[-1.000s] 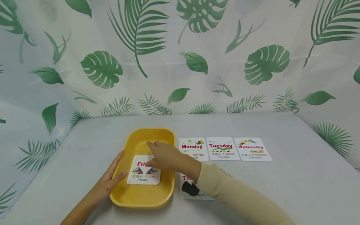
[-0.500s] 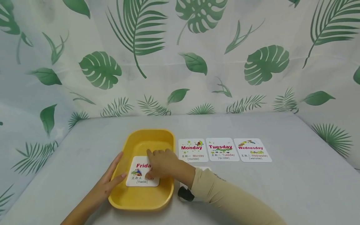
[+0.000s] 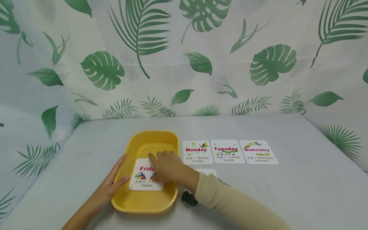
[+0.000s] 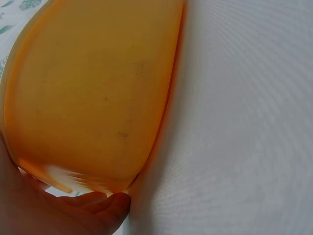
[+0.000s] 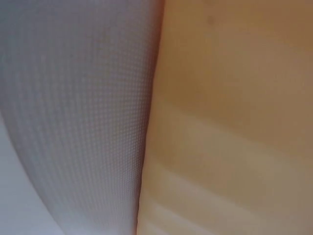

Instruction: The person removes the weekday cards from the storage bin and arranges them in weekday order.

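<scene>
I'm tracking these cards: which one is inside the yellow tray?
The Friday card, partly covered by the right hand; the Monday card, Tuesday card, Wednesday card and a mostly hidden card lie outside on the table.

The Friday card [image 3: 143,176] lies in the tray [image 3: 143,202], partly beneath the right hand [image 3: 168,167]; right of that grip, Monday card [image 3: 197,153], Tuesday card [image 3: 227,153], Wednesday card [image 3: 258,153].
</scene>
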`<control>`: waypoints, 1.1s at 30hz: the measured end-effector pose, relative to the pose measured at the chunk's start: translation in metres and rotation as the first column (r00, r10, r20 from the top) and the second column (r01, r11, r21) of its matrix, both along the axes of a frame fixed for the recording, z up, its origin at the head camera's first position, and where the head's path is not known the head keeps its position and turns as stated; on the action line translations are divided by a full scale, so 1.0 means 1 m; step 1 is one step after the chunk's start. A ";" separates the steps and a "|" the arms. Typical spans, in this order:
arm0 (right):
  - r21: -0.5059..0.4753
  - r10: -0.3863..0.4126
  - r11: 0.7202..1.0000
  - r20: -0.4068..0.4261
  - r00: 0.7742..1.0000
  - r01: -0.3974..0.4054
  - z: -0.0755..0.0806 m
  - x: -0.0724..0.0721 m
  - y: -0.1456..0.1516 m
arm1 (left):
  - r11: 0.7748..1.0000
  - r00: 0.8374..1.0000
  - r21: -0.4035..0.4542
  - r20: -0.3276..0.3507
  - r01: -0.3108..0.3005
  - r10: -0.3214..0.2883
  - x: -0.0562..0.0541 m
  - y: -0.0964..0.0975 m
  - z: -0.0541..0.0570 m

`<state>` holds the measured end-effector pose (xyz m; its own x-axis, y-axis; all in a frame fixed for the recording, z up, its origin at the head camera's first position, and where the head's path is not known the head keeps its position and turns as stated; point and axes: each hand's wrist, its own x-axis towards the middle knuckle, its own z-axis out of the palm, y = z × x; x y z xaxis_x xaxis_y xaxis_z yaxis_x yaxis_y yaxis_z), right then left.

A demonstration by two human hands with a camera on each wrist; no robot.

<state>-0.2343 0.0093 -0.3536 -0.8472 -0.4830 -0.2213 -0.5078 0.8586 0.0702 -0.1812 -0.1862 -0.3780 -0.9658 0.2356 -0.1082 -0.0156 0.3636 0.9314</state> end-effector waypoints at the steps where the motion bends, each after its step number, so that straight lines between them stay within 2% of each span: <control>1: -0.004 -0.001 1.000 -0.006 1.000 0.001 0.001 0.000 0.000 | 1.000 1.000 -0.002 0.000 0.001 -0.001 0.000 0.000 0.000; 11: 0.014 -0.008 1.000 0.016 1.000 0.008 0.000 0.002 0.000 | 1.000 1.000 0.001 0.009 0.001 -0.001 0.000 0.001 0.000; 17: 0.034 0.010 0.999 -0.023 1.000 -0.009 0.000 0.002 0.000 | 1.000 1.000 -0.007 0.023 -0.003 0.003 0.000 0.002 0.000; 26: 0.079 0.024 0.997 0.002 1.000 -0.024 -0.004 0.000 0.000 | 1.000 0.999 -0.006 0.032 -0.007 0.007 0.000 0.001 -0.002; 30: 0.087 0.032 0.996 -0.019 0.999 -0.030 -0.004 0.001 0.000 | 1.000 1.000 0.002 0.010 -0.002 0.002 0.000 0.001 -0.002; 33: 0.051 0.024 0.998 -0.035 0.999 -0.023 -0.002 0.001 0.000 | 1.000 1.000 0.014 -0.005 0.004 -0.004 0.000 0.001 -0.002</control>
